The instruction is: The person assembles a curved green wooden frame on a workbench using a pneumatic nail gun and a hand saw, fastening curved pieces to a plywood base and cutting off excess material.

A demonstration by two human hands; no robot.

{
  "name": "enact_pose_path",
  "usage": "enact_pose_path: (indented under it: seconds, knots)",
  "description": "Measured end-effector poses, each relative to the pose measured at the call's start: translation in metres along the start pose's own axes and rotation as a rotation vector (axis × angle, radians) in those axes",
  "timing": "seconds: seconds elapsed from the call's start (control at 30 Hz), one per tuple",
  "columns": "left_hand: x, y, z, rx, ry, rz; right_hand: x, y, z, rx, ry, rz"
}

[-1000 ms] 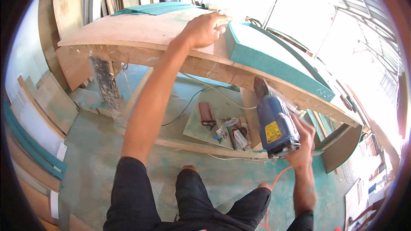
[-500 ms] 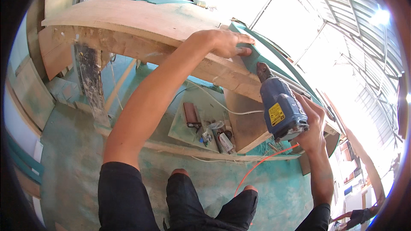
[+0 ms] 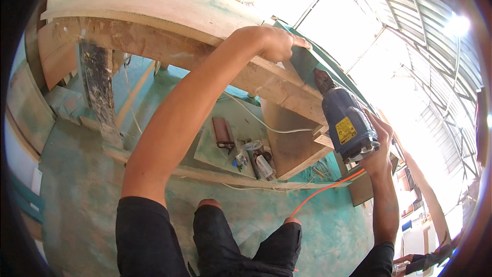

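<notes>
Your left hand (image 3: 279,46) pressed flat on the green panel (image 3: 307,64) atop the wooden bench (image 3: 169,18), your right hand (image 3: 376,146) clenched round the blue power tool (image 3: 346,120) — nose at the panel's edge, orange cord (image 3: 323,192) trailing down, small tools on a floor board (image 3: 225,149) below.

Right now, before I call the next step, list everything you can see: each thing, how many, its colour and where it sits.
Workbench: one, bare wood dusted green, across the upper picture.
Green panel: one, teal, on the bench's right end, under the left hand.
Power tool: one, blue with a yellow label, nose at the panel's edge.
Orange cord: one, running down from the tool toward the floor.
White cable: one, hanging under the bench.
Board with small tools: one, green-dusted, on the floor below the bench.
Floor: green-dusted.
Left hand: pressed on the green panel.
Right hand: gripping the power tool.
</notes>
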State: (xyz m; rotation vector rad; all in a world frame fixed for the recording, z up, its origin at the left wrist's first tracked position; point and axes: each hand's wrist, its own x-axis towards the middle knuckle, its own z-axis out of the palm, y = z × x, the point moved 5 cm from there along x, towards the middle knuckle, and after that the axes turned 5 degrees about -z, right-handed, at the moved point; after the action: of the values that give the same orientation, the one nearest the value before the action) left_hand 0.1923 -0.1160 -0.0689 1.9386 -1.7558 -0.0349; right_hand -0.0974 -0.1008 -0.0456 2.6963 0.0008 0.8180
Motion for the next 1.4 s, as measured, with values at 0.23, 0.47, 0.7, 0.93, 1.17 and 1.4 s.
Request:
enact_pose_path:
  seconds: [0.23,0.47,0.7,0.93,1.17,1.4]
  knots:
    - [-0.005,0.0,-0.002,-0.017,-0.013,-0.032,-0.003,0.0,0.001,-0.021,0.01,-0.049]
    - [0.003,-0.004,0.001,0.01,0.022,-0.015,-0.003,0.0,0.002,0.013,0.078,-0.016]
    - [-0.009,0.0,-0.006,-0.036,0.039,-0.069,-0.004,0.001,0.001,-0.022,0.074,-0.041]
    - [-0.005,-0.004,-0.004,-0.053,0.048,-0.072,-0.001,0.0,0.003,0.009,0.033,0.03]
    - [-0.01,0.003,-0.009,-0.086,0.029,-0.075,0.0,-0.003,-0.001,0.022,0.006,0.082]
    - [-0.002,-0.013,-0.006,-0.112,0.044,-0.047,-0.002,-0.009,-0.001,-0.008,0.07,0.04]
